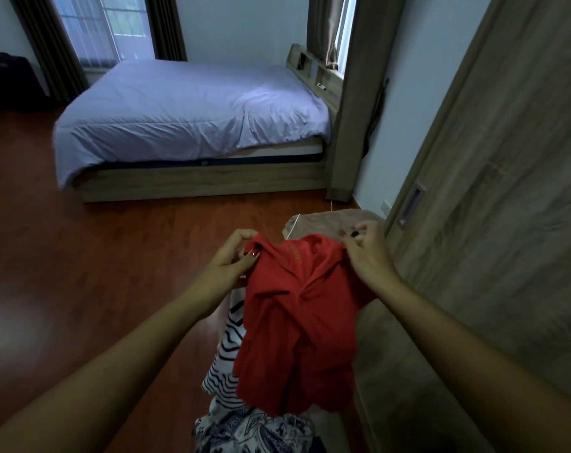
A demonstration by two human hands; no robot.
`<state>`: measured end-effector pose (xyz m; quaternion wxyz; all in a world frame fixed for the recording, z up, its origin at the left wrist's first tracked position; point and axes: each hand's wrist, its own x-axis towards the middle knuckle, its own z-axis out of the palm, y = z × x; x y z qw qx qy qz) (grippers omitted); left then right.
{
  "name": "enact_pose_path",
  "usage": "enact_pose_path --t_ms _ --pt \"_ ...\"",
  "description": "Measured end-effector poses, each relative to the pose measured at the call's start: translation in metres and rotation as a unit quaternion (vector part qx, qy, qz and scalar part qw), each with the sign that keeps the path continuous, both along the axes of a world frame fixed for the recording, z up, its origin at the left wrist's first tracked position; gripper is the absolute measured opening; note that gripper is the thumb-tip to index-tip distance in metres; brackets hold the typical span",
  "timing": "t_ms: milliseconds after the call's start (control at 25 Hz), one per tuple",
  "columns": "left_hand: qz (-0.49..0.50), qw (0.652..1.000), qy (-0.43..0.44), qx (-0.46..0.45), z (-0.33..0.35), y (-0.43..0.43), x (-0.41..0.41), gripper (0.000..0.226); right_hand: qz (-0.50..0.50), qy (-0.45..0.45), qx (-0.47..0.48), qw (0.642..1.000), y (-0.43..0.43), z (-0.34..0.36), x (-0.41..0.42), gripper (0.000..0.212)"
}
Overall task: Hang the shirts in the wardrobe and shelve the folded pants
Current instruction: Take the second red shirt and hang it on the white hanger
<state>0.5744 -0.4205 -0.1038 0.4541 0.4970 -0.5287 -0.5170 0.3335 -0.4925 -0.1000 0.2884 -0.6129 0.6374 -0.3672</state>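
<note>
A red shirt [297,318] hangs in front of me, held up by its top edge. My left hand [232,259] pinches its left shoulder, and my right hand [364,250] pinches the right shoulder; a small dark thing shows between the right fingers. Below the shirt lie a black-and-white striped garment [227,358] and a patterned white-and-navy cloth [254,429]. The wooden wardrobe door [506,197] with a recessed handle [410,207] stands closed to my right. No hanger or folded pants can be made out.
A brown rug [405,380] lies along the wardrobe's foot. A bed with a pale lilac duvet [186,109] fills the room's far side on a red-brown wooden floor [81,256]. A dark suitcase [11,80] stands far left by the curtains.
</note>
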Motion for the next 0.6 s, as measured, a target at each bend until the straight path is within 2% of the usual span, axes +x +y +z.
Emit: enact_pose_path --t_ms 40,80,160,200,240,320,400,440,480,560,600 --pt "-0.031 0.999 -0.003 0.012 0.003 0.006 0.001 0.014 0.024 0.030 0.034 0.999 -0.005 0.002 0.009 0.048" --pt "-0.060 0.998 -0.005 0.026 0.004 0.010 0.002 0.012 0.047 0.080 0.073 0.993 -0.007 0.003 0.018 0.050" --pt "-0.093 0.993 0.010 0.066 0.006 0.014 0.002 0.009 0.059 0.161 0.101 0.980 -0.005 -0.002 0.025 0.020" --pt "-0.099 0.991 0.019 0.094 0.006 0.014 0.001 0.011 0.045 0.144 0.106 0.983 -0.001 0.000 0.025 0.010" --pt "-0.101 0.987 0.010 0.120 0.005 0.013 0.001 0.018 0.025 0.086 0.122 0.988 0.000 0.003 0.020 0.021" --pt "-0.112 0.983 -0.050 0.134 0.001 0.015 -0.002 0.025 -0.016 -0.116 0.160 0.980 0.009 0.022 0.011 0.024" --pt "-0.129 0.979 -0.124 0.097 -0.005 0.020 -0.013 0.011 -0.027 -0.295 0.164 0.941 0.021 0.054 0.002 0.019" --pt "-0.148 0.974 -0.154 0.081 -0.008 0.022 -0.018 0.008 -0.008 -0.326 0.157 0.932 0.032 0.072 -0.002 0.017" --pt "-0.182 0.965 -0.178 0.065 -0.009 0.024 -0.026 0.021 0.025 -0.326 0.137 0.935 0.047 0.091 -0.009 0.014" --pt "-0.255 0.938 -0.229 0.038 -0.006 0.027 -0.046 0.042 0.085 -0.273 0.066 0.956 0.080 0.125 -0.034 0.007" --pt "-0.270 0.928 -0.256 0.028 0.000 0.026 -0.059 0.046 0.096 -0.212 0.017 0.972 0.097 0.139 -0.053 0.010"
